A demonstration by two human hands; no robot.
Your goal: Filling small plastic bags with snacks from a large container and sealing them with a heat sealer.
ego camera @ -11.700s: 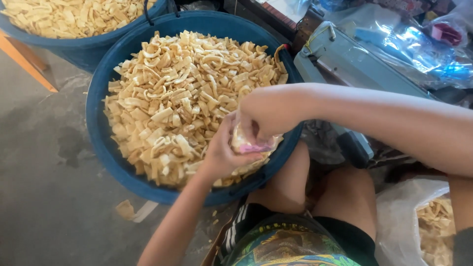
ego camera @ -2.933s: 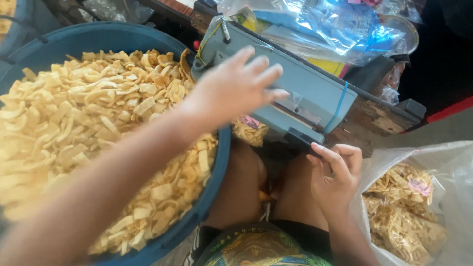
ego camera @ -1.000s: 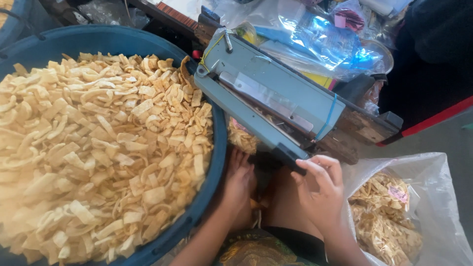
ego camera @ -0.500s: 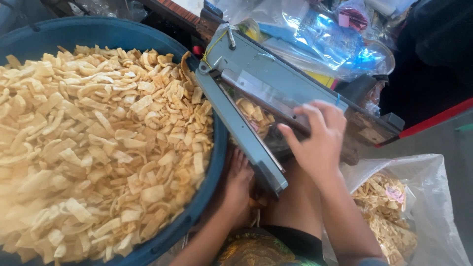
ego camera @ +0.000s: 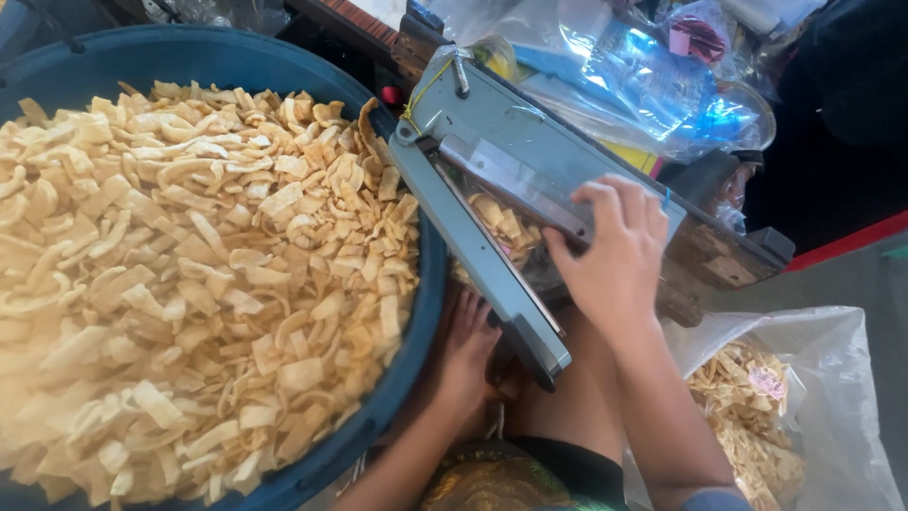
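Beside blue tub, right hand closed on sealer's chip packet; left hand open, empty.

The blue tub runs off the left and bottom edges, and its heap of fried chips smears into blur at the lower left. The sealer's raised arm covers part of the small chip packet, and the right hand hides the packet's near end, so its grip there cannot be told. The left hand lies half under the tub's rim, its fingertips out of sight. The clear sack of packets is cut by the bottom edge.
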